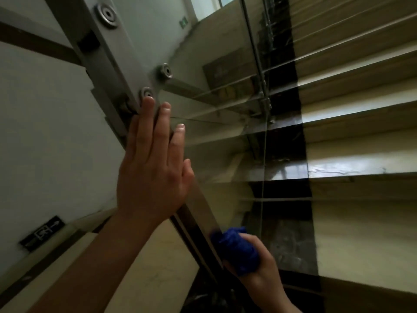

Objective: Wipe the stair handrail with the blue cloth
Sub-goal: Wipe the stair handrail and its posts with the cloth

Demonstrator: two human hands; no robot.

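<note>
The blue cloth [237,250] is bunched into a wad low in the view, pressed against the flat metal handrail [203,213] that runs diagonally from the lower middle up toward the upper left. The right hand [259,274] is closed around the cloth, fingers wrapped over the wad from the right side, holding it against the rail's shiny face.

Higher on the same rail, the left hand [153,175] lies flat and spread, palm against the metal, fingers extended and pointing up along it. Its fingertips reach just below a round steel fitting [147,94]; it grips nothing. The two hands are well apart along the rail, the left above, the right below.

A second round fitting [165,70] sits just above and to the right of the first, and a larger one [106,15] is mounted further up the metal post [108,48]. Glass balustrade panels [214,123] stand to the right of the rail, reflecting the steps. Beyond the glass, pale stone stairs [361,159] with a dark marble border strip [286,109] rise to the right. On the left a light wall [45,132] carries a small dark exit sign [42,233] near its base.
</note>
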